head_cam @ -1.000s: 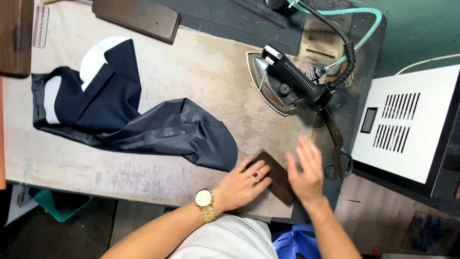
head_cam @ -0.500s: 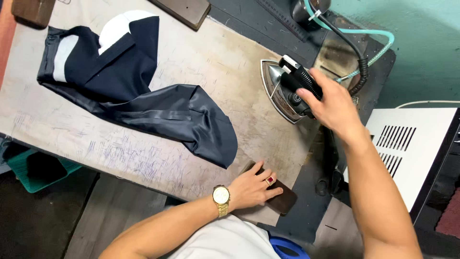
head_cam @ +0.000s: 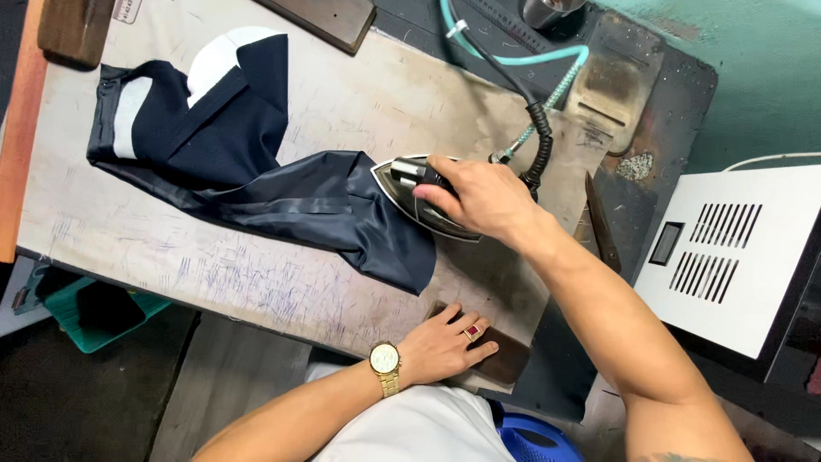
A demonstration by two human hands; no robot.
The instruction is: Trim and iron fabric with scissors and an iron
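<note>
Now right hand (head_cam: 479, 198) gripping iron (head_cam: 409, 190), navy garment (head_cam: 256, 171)

A small screen and a white label

A small dark rectangular screen (head_cam: 665, 243) sits in the white box (head_cam: 727, 257) at the right, just beside its slotted vents. At the top left, a small white label (head_cam: 126, 8) with print lies on the table (head_cam: 256, 274), partly cut off.

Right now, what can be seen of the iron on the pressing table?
The iron is a steam iron with a shiny metal body and a black handle. It lies flat on the worn pressing table, its pointed tip toward the dark navy garment and touching its edge. The right hand grips its handle. A black coiled cord and a teal hose run from its rear.
</note>
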